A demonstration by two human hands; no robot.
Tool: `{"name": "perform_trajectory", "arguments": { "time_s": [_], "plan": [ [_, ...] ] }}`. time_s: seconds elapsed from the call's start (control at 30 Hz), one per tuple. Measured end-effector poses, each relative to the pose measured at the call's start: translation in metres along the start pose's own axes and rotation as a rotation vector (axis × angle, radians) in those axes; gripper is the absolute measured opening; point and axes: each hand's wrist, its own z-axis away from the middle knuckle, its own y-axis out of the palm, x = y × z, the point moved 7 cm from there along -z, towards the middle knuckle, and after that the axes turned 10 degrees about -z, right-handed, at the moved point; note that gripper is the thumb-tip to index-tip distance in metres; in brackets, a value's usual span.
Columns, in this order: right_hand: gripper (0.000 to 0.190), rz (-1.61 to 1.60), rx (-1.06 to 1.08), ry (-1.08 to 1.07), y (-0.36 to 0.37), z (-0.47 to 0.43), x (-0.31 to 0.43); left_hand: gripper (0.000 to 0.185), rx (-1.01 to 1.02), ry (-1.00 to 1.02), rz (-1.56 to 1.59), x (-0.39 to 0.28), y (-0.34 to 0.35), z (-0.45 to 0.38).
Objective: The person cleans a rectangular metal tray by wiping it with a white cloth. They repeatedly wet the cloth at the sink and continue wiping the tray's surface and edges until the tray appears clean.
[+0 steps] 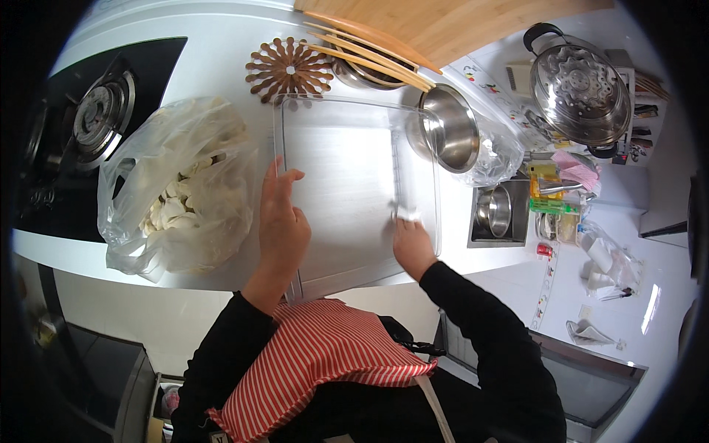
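Note:
A large clear plastic box [343,266] rests on the white counter before me, tilted or reaching over its front edge. My left hand [283,221] lies along the box's left wall, thumb and fingers apart around the rim. Inside the box, my right hand [412,241] presses a crumpled white cloth or tissue [409,215] against the right side of the bottom; its fingertips are partly hidden. To the left stands an open translucent plastic bag [221,183] holding pale, torn pieces of food [174,210], perhaps mushrooms.
Behind the box are a wooden trivet [289,70], a pot with chopsticks [382,58] across it and a steel bowl [457,130]. A gas hob [105,119] is at left. A sink [518,221] and a lidded steamer pot [579,91] are at right.

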Motion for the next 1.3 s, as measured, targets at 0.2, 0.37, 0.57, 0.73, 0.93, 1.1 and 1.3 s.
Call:
{"name": "perform_trajectory", "arguments": {
  "time_s": [0.2,0.37,0.57,0.73,0.93,1.1,1.3],
  "plan": [
    [0.019,-0.486,0.114,0.174,0.003,0.015,0.003,0.055,0.055,0.024,-0.052,-0.002,0.005,-0.003],
    [0.032,-1.08,-0.753,0.457,-0.059,-0.059,-0.071,0.075,0.059,0.038,-0.024,-0.005,-0.003,-0.003],
    [0.022,-1.12,-0.668,0.84,-0.057,-0.168,-0.086,0.082,0.132,-0.014,-0.044,0.009,0.004,-0.002],
    [0.011,-0.832,-0.471,0.7,-0.035,-0.24,-0.036,0.084,0.175,-0.044,-0.076,0.009,0.009,-0.001],
    [0.013,-1.556,-0.883,0.079,-0.081,-0.245,0.018,0.085,0.172,-0.042,-0.03,0.006,0.011,-0.005],
    [0.038,-1.334,-0.675,0.325,-0.149,-0.168,-0.047,0.083,0.112,-0.029,-0.012,0.012,0.0,-0.003],
    [0.013,-1.823,-0.797,0.845,-0.025,-0.175,-0.129,0.08,0.138,-0.034,-0.008,0.004,0.008,-0.004]
  ]
}}
